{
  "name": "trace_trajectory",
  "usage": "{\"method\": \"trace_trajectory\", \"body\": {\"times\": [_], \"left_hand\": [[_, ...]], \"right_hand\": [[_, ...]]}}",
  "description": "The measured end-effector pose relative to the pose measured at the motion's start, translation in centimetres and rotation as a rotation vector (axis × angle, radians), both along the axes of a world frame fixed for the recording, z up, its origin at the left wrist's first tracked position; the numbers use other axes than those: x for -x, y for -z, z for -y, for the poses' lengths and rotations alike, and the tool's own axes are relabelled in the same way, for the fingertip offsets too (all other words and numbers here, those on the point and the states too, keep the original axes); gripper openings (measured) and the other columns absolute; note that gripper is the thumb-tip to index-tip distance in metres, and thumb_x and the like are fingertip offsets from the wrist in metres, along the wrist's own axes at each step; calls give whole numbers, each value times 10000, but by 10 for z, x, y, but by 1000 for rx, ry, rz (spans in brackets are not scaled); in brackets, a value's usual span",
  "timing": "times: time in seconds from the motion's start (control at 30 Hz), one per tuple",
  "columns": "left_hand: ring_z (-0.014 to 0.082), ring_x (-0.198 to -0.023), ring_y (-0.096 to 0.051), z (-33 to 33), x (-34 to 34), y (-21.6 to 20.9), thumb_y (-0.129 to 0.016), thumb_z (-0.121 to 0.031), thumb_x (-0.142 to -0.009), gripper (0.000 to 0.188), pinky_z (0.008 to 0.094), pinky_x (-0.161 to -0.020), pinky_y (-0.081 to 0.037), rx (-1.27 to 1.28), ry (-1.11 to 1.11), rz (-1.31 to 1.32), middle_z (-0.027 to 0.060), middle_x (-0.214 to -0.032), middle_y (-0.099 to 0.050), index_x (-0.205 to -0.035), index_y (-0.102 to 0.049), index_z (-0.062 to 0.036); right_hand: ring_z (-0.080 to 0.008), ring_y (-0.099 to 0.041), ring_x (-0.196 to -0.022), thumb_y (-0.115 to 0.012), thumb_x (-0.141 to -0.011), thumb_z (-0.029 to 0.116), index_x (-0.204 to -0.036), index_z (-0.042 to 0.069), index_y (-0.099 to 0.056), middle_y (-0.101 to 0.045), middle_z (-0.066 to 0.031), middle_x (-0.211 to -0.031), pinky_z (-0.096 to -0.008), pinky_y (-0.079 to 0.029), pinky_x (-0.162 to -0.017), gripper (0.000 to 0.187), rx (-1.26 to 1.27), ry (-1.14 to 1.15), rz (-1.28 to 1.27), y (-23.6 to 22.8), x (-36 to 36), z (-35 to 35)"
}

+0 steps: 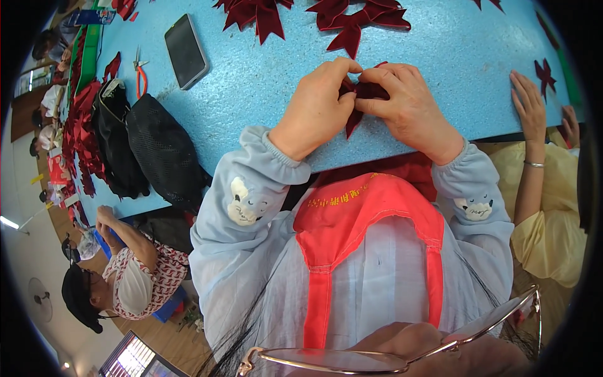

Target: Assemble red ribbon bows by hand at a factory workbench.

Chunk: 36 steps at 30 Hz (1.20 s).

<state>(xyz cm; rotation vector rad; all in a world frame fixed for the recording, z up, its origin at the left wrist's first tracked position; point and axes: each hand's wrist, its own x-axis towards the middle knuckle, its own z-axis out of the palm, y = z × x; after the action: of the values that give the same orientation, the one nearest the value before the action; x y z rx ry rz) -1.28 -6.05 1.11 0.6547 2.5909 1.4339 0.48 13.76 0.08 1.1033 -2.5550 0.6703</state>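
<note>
Ribbon (372, 91), dark red, was pinched by left hand (318, 103) and right hand (411, 107), seemingly unfinished. Formed bows (359, 21) lay far.

At near edge of the light-blue speckled table (251, 81), a dark-red velvet piece (353, 123) is btwn bare left hand (319, 105) and bare right hand (409, 103). Beyond it lie dark-red velvet bows (355, 22). To the L are black rectangular phone (186, 51), then red-handled metal pliers (142, 83), w/ black mesh-cloth bundle (162, 138) nr-er the edge. Far R, small dark-red velvet bow (544, 76) is nr co-worker's hand (529, 105).
</note>
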Motion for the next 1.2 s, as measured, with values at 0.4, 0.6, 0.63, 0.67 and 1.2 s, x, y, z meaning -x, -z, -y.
{"method": "trace_trajectory", "body": {"times": [0.4, 0.6, 0.63, 0.67, 1.2], "left_hand": [[151, -865, -661, -9, -19, -30, -667, 48, -825, 357, 274, -723, -553, -121, 130, -270, 84, -955, -652, -1163, -576, -24], [150, -766, -639, -18, -30, -30, -732, -74, -836, 290, 286, -640, -509, -546, -263, 421, 91, -890, -666, -1069, -582, 12], [130, -761, -631, -17, -30, -29, -743, -86, -839, 274, 276, -638, -507, -568, -312, 589, 85, -889, -667, -1041, -592, 21], [130, -761, -631, -17, -32, -28, -743, -86, -839, 274, 276, -638, -507, -596, -272, 586, 85, -889, -667, -1041, -592, 21], [91, -730, -579, -26, -51, -23, -715, -9, -848, 135, 233, -572, -473, -260, -226, -80, 32, -842, -581, -962, -643, -14]], "right_hand": [[-161, -610, -823, -645, -892, 65, -1057, 23, -649, -654, -41, -883, -288, -482, -735, 171, 491, 93, 646, -31, -13, -14], [-38, -512, -715, -634, -941, 100, -1035, 2, -628, -615, 17, -822, -206, -426, -613, 135, 763, 195, 677, -26, -33, 0], [-33, -500, -700, -632, -945, 100, -1030, 4, -625, -606, 23, -812, -203, -415, -602, 129, 814, 218, 715, -25, -37, 2], [-29, -487, -684, -629, -949, 101, -1026, 6, -623, -597, 29, -802, -199, -405, -591, 122, 866, 241, 752, -24, -40, 3], [-94, -585, -775, -630, -942, 77, -1005, 2, -621, -637, -2, -886, -256, -480, -669, 98, 712, 362, 276, -17, -54, 18]]}}
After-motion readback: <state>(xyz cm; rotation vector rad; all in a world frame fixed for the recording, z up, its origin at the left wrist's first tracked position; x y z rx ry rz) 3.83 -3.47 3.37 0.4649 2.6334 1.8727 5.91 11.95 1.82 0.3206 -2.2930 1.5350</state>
